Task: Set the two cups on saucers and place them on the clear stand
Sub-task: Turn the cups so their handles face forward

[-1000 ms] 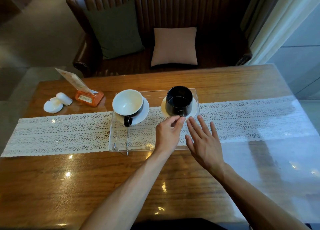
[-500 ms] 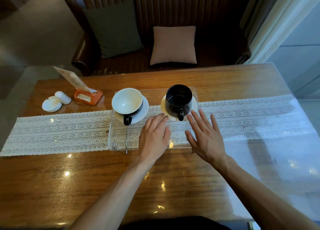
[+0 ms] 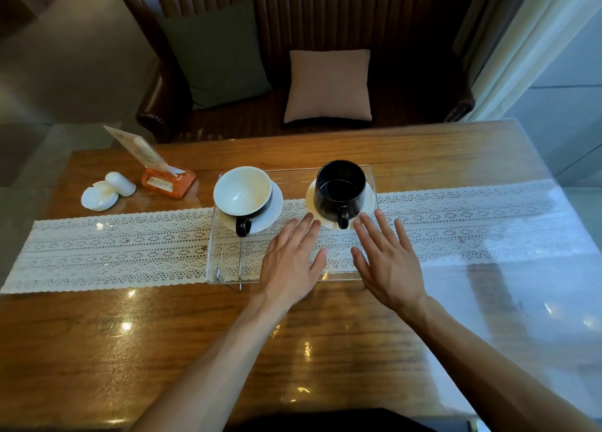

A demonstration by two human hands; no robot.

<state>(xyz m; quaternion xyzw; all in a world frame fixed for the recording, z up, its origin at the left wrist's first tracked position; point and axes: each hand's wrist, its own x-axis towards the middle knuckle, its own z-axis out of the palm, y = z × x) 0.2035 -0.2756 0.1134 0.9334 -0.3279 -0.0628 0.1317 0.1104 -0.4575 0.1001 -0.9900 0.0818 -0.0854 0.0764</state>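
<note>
A clear stand sits on the lace runner at the table's middle. On its left end a cup, white inside with a black handle, rests on a white saucer. On the right end a black cup stands on another white saucer, handle toward me. My left hand lies flat and open over the stand's near part, fingertips just short of the right saucer. My right hand is open too, fingers spread, beside the black cup's handle. Neither hand holds anything.
A white lace runner crosses the glossy wooden table. At the back left stand an orange card holder and a white ashtray-like dish. A leather bench with two cushions faces the far edge.
My left hand has let go of the black cup's handle area, pulled back and flattened over the stand. The right hand has stayed about where it was. The cups have not moved.
</note>
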